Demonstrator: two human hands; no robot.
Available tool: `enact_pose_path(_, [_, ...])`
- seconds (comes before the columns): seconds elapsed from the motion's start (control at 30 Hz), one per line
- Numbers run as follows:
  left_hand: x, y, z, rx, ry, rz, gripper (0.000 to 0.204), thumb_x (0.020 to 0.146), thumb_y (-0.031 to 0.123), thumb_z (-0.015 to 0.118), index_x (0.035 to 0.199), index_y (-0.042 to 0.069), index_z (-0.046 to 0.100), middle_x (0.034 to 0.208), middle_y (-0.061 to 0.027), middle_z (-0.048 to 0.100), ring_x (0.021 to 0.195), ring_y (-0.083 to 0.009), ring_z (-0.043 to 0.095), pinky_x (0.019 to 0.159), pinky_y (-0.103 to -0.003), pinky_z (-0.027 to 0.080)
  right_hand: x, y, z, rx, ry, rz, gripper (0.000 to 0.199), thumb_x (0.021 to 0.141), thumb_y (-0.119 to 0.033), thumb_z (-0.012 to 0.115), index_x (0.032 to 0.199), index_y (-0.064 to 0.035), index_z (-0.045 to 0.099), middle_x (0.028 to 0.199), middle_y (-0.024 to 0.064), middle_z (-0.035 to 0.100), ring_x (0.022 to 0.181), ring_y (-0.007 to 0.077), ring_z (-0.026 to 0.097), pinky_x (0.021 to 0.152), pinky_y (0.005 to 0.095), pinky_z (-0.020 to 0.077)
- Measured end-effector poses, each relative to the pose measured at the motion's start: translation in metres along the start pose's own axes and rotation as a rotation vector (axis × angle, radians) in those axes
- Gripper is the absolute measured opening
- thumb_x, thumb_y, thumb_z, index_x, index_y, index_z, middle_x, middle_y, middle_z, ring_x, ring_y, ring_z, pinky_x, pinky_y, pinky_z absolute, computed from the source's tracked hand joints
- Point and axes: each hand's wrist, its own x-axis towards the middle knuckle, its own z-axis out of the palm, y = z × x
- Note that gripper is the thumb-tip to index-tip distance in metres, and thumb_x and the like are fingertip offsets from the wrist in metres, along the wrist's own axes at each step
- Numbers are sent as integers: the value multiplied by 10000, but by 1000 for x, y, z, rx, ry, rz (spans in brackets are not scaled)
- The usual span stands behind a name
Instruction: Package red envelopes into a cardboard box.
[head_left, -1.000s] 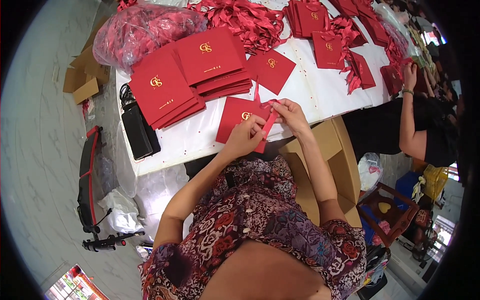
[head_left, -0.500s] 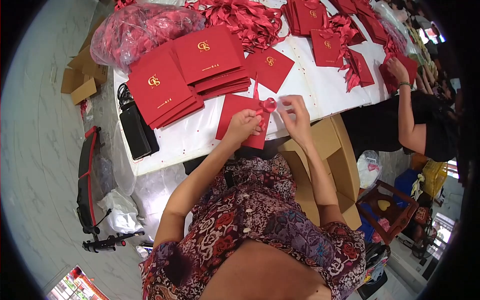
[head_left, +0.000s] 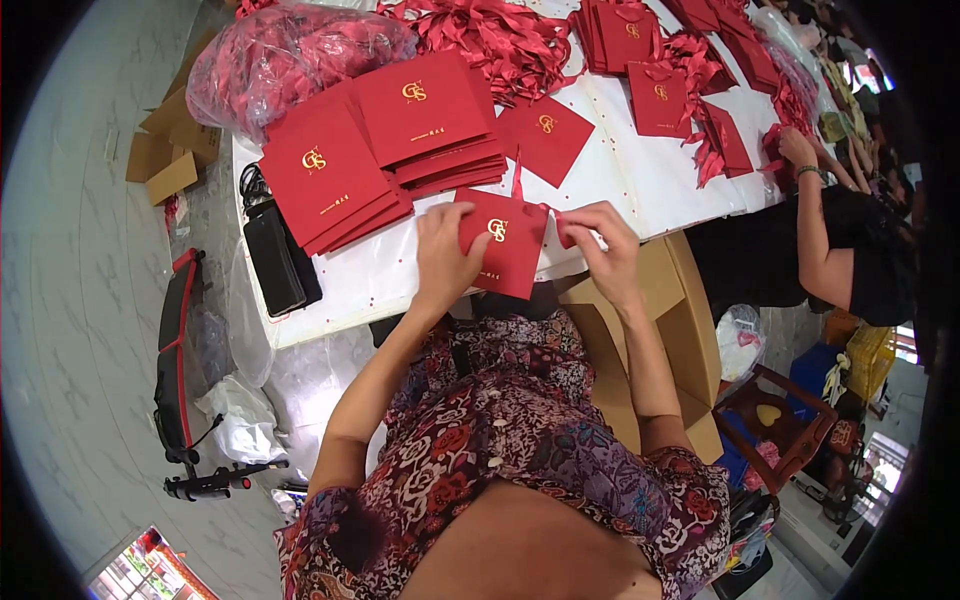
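A small flat red paper bag (head_left: 512, 262) with a gold emblem lies in front of me at the table's near edge. My left hand (head_left: 447, 255) rests at its left side, fingers spread, the thumb over the bag's face. Just off the bag's upper right corner, my right hand (head_left: 606, 245) pinches a red ribbon (head_left: 564, 228) between thumb and fingers. A narrow strip of ribbon (head_left: 517, 180) stretches up from the bag's top edge.
Stacked red bags (head_left: 330, 170) stand at the left beside a black phone (head_left: 273, 262). Behind are a plastic bag of red ribbons (head_left: 300, 60) and a loose ribbon heap (head_left: 490, 45). An open cardboard box (head_left: 665, 330) sits below the edge; a co-worker's arm (head_left: 812, 220) reaches in at right.
My left hand has let go of the ribbon and moved left to the bag's side. My right hand has closed on the ribbon, drawing it right. The emblem is now uncovered.
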Motion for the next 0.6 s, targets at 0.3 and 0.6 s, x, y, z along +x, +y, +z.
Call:
enact_pose_path(0.3, [-6, 11, 4, -45, -198, -228, 772, 676, 174, 793, 1309, -3, 388, 1159, -206, 455, 1000, -377, 553, 794, -412, 501, 2, 44, 61, -180, -114, 132, 124, 813, -100, 669, 902, -26, 627, 817, 133, 646, 745, 271, 641, 656, 349, 501])
enact_pose_path(0.6, [12, -12, 11, 34, -231, -20, 598, 660, 255, 811, 1135, 18, 536, 1096, -182, 472, 824, -366, 611, 660, -398, 526, 12, 50, 80, -319, -90, 64, 98, 793, -103, 657, 827, -21, 614, 781, 130, 630, 712, 314, 621, 645, 396, 490])
